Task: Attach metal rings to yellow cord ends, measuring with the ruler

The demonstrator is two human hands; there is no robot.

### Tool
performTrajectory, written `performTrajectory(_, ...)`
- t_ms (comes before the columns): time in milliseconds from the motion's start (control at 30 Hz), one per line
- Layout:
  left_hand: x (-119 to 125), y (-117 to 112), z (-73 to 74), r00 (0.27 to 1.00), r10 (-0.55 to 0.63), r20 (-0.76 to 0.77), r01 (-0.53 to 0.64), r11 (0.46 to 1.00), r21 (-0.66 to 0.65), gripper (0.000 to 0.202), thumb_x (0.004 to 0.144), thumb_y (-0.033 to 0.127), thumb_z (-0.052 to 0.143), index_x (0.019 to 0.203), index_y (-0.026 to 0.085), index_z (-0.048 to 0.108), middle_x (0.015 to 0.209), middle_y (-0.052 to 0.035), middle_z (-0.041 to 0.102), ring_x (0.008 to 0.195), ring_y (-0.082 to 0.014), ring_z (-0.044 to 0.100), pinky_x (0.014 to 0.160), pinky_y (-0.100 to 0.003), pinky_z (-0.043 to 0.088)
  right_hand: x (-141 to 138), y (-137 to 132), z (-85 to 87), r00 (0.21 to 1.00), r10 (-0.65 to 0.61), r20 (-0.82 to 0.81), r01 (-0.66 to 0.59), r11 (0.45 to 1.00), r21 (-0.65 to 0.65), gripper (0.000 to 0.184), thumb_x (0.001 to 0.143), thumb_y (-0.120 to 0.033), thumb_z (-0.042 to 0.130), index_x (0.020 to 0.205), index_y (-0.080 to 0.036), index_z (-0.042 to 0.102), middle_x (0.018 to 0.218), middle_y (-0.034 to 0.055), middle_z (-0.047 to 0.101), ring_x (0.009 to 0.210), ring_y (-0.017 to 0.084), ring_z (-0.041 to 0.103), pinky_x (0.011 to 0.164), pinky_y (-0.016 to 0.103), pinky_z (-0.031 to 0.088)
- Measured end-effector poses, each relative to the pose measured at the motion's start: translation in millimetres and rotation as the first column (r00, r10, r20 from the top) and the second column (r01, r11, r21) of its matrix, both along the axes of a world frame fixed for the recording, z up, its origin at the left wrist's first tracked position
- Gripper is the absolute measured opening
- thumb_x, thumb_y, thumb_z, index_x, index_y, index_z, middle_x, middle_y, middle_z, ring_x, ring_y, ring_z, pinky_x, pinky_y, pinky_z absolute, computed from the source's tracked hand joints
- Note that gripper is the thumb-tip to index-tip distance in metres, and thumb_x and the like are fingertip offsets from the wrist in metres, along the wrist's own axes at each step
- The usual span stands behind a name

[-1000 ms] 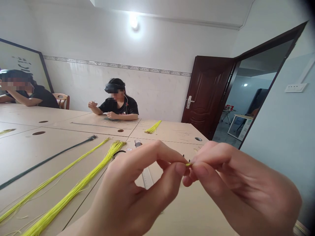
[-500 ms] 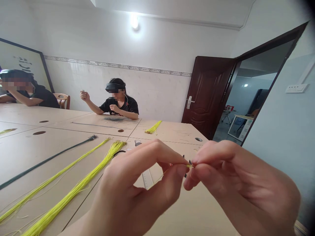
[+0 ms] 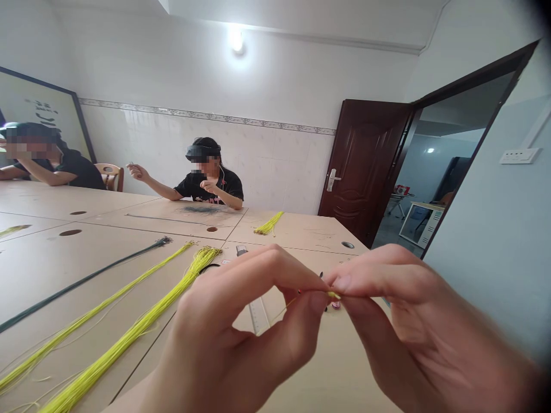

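My left hand [image 3: 241,327] pinches a thin yellow cord [image 3: 333,295] between thumb and forefinger, its short end poking out past the fingertips. A fine strand of it trails down behind the left thumb. My right hand [image 3: 413,315] is closed in a pinch at that same end, its fingertips meeting those of the left. The very tip of the cord is small and partly covered by fingers. Under the hands lies a clear ruler [image 3: 258,315] on the table, half hidden. Small dark and red pieces of something I cannot make out show behind the fingertips.
Yellow cord bundles [image 3: 172,298] and a dark grey cord bundle [image 3: 86,281] stretch across the table [image 3: 129,373] at left. Another yellow bundle [image 3: 269,222] lies farther back. Two people sit across, one [image 3: 206,183] with a hand raised. A brown door [image 3: 365,166] stands ajar at right.
My right hand has shifted slightly, its fingers now drawn together over the cord end. The left hand stays put. The person opposite has moved a raised hand outward and lower.
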State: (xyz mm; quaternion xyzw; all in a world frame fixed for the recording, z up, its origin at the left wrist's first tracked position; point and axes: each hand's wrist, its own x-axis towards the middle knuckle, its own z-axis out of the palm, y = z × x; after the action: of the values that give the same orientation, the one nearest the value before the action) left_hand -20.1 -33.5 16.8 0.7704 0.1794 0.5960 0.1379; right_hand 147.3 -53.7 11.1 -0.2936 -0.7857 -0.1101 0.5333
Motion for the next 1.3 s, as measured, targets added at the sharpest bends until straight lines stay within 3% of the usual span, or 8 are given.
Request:
performTrajectory(333, 1.3, 0.2, 2.4, 1.000, -0.002, 0.006, 0.002, 0.999, 0.035, 0.019, 0.073, 0.002, 0.054, 0.072, 0.019, 0.062, 0.060, 0.0053, 0.059, 0.054, -0.0064, 0.055, 0.048, -0.017, 0.044, 3.0, -1.7, 5.8, 0.987, -0.081, 0.142, 0.066, 0.992, 0.103, 0.013, 0.086, -0.015, 0.053, 0.095, -0.023, 0.053, 0.086, -0.0005, 0.061, 0.076, 0.008, 0.063, 0.067, 0.016, 0.053)
performTrajectory(633, -1.7, 0.0, 1.2, 0.999, 0.008, -0.034, -0.007, 1.000, 0.024, 0.016, 0.076, 0.004, 0.056, 0.075, 0.020, 0.061, 0.063, 0.0053, 0.058, 0.057, -0.0070, 0.055, 0.050, -0.018, 0.045, 0.2, -1.3, 3.6, 0.996, -0.043, 0.075, 0.033, 0.992, 0.120, 0.012, 0.085, -0.013, 0.054, 0.092, -0.023, 0.056, 0.088, 0.0000, 0.061, 0.081, 0.010, 0.063, 0.072, 0.019, 0.055)
performTrajectory(900, 1.8, 6.2, -1.0, 0.999, -0.010, 0.042, 0.006, 0.995, 0.099, 0.013, 0.077, 0.008, 0.058, 0.074, 0.020, 0.062, 0.060, 0.0051, 0.058, 0.053, -0.0068, 0.054, 0.046, -0.017, 0.044, -0.4, -2.4, 6.6, 0.990, -0.091, 0.104, 0.075, 0.986, 0.151, 0.013, 0.083, -0.014, 0.056, 0.093, -0.024, 0.056, 0.085, 0.0006, 0.064, 0.077, 0.013, 0.065, 0.068, 0.022, 0.057)
performTrajectory(1300, -1.4, 4.4, -4.1, 1.000, 0.006, -0.021, -0.004, 0.996, 0.094, 0.017, 0.077, 0.004, 0.055, 0.077, 0.020, 0.061, 0.068, 0.0035, 0.061, 0.060, -0.0078, 0.058, 0.051, -0.017, 0.048, 4.3, -3.6, 6.4, 0.982, -0.120, 0.146, 0.095, 0.981, 0.167, 0.018, 0.081, -0.010, 0.056, 0.093, -0.023, 0.056, 0.085, 0.0008, 0.064, 0.077, 0.012, 0.065, 0.068, 0.020, 0.056)
